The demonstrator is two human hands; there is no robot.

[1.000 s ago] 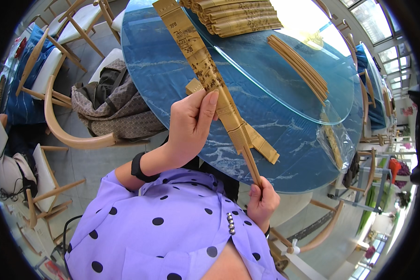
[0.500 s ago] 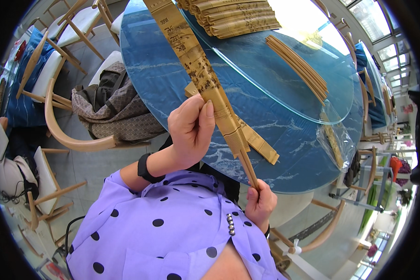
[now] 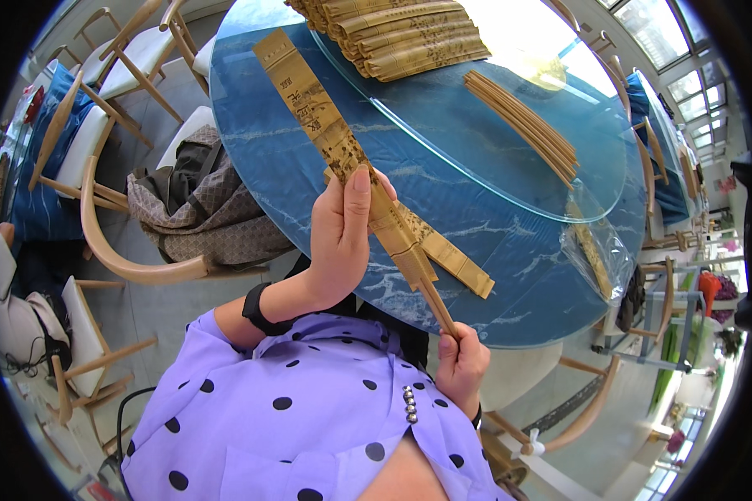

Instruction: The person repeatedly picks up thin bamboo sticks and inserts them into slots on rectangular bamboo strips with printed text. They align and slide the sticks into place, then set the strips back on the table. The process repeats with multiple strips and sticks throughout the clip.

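Note:
My left hand is closed round a long gold paper chopstick sleeve, thumb on top, holding it slantwise over the table. From the sleeve's near end sticks out a pair of wooden chopsticks. My right hand grips the chopsticks by their near ends, close to my body. How far they reach inside the sleeve is hidden. Beneath, on the blue table, lies another gold sleeve, partly covered by the held one.
A pile of gold sleeves and a row of loose chopsticks lie on the glass turntable. A clear plastic bag with a gold item sits at the right edge. A chair with a patterned bag stands left.
The sleeve's far end has come down toward me, so its tip now shows. My left hand has turned, its thumb now lying along the sleeve. My right hand has barely moved.

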